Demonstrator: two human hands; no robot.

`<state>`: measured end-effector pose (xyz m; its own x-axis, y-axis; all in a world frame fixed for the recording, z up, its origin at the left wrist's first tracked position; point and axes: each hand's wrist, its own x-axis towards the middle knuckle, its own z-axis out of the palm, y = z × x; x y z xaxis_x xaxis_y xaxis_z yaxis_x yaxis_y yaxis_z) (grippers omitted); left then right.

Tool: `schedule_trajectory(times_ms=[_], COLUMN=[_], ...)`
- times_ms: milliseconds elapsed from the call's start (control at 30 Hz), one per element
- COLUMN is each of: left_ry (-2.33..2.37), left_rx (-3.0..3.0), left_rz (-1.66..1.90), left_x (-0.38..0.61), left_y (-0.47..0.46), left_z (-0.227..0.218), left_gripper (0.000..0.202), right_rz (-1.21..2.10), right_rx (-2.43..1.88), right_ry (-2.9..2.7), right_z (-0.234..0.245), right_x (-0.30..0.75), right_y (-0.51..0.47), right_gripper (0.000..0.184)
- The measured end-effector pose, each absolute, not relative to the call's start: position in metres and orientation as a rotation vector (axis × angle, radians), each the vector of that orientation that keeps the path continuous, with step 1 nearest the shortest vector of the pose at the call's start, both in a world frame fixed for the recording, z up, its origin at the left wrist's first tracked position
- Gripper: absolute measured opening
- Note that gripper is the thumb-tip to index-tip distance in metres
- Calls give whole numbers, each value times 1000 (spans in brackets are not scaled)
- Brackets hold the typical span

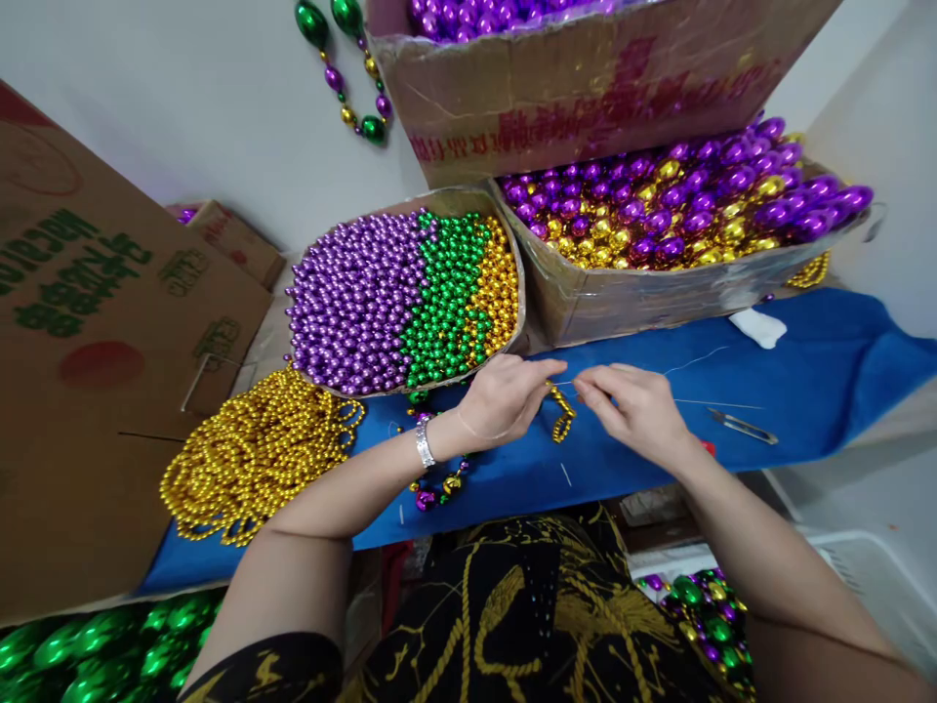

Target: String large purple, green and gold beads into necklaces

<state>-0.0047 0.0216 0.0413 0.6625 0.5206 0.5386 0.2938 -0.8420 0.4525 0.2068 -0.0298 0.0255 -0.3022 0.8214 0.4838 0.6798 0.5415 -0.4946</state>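
My left hand (505, 400), with a silver watch (425, 441) at the wrist, is closed with its index finger pointing right. A short strand of gold beads (563, 418) hangs at its fingertips, and a thin thread loops across the back of the hand. Just to the right, my right hand (638, 410) pinches a fine thread stretched between the two hands. Part of what the left fingers grip is hidden. Behind my left forearm a strung garland of purple, green and gold beads (427, 500) lies on the blue cloth (505, 488).
An open box of small purple, green and gold beads (358, 303) stands behind my hands. Larger purple and gold beads fill another box (636, 293). Gold bead chains (256, 459) are heaped at left. A small cutter (743, 427) and a white scrap (759, 328) lie right.
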Motion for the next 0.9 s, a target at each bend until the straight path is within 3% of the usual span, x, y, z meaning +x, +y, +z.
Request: schedule_trajectory(times_ms=[100,167,333,500,567,900], left_ry=[694,678,516,313,281,311], left_rx=[2025,1880,2336,2718,2761,2770], left_rz=[757,702,891,1146,1196,1271], left_x=[-4,-5,-6,-5,-6,-8], left_y=[22,22,20,25,26,25], left_z=[48,51,58,50,45,31], left_gripper=[30,30,26,31,35,41], right_rz=[-225,-232,334,1386,1650,1865], right_rx=[-1188,-1118,-1149,-818,-688,-782], right_ry=[-2177,-2277,-1954,-1789,-1687,-1461], right_z=[29,29,30,11,1,-3], right_x=[198,194,203,201,198,197], right_y=[-50,-57,-35,-4,-2,-9], right_gripper=[20,19,24,34,39,42])
